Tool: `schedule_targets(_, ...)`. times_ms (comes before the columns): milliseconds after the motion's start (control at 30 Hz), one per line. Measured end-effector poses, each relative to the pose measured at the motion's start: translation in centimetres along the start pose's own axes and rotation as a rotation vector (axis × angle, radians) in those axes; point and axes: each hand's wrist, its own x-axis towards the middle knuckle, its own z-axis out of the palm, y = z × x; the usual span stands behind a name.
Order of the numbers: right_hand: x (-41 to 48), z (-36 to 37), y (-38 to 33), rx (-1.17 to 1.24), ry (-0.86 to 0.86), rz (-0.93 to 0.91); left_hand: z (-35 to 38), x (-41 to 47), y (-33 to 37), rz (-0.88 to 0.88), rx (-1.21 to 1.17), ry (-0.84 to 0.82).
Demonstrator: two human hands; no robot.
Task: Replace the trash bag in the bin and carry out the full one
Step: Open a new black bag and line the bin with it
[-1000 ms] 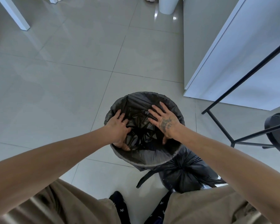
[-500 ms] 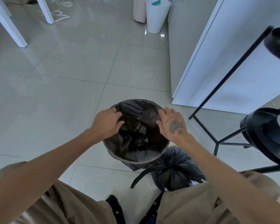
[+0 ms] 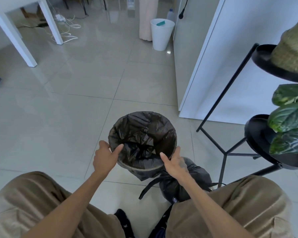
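The round bin point(image 3: 127, 166) stands on the tiled floor in front of me, lined with a fresh black trash bag point(image 3: 144, 133) whose edge is folded over the rim. My left hand point(image 3: 105, 158) grips the near-left rim, thumb inside and fingers outside. My right hand point(image 3: 175, 163) holds the near-right rim the same way. The full black bag point(image 3: 196, 176), tied shut with a strap trailing on the floor, sits against the bin's near-right side, partly hidden by my right forearm.
A black metal plant stand point(image 3: 224, 152) with leafy plants rises at the right. Behind it is a white cabinet point(image 3: 218, 66). A white waste basket point(image 3: 161, 36) stands far back. White table legs point(image 3: 19, 42) and loose cables point(image 3: 65, 31) are at the far left.
Both hands came out of the bag's inside and moved back to the near rim, taking hold of it. The view lifted, showing more of the room.
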Motion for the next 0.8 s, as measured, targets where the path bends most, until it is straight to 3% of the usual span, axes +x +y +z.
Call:
schedule_targets(233, 1.1, 2.9, -0.1, 0.255, 0.069, 0.075, 1.3, -0.5, -0.6, -0.042, -0.283, -0.064)
schedule_targets(433, 1.8, 1.4, -0.7, 0.275, 0.121, 0.065, 2.1, 0.0, 0.4, -0.003, -0.38, -0.073)
schedule_targets(800, 8.5, -7.7, 0.2, 0.399, 0.303, 0.108, 8.4, 4.5, 11.8, 0.128, -0.46, -0.156)
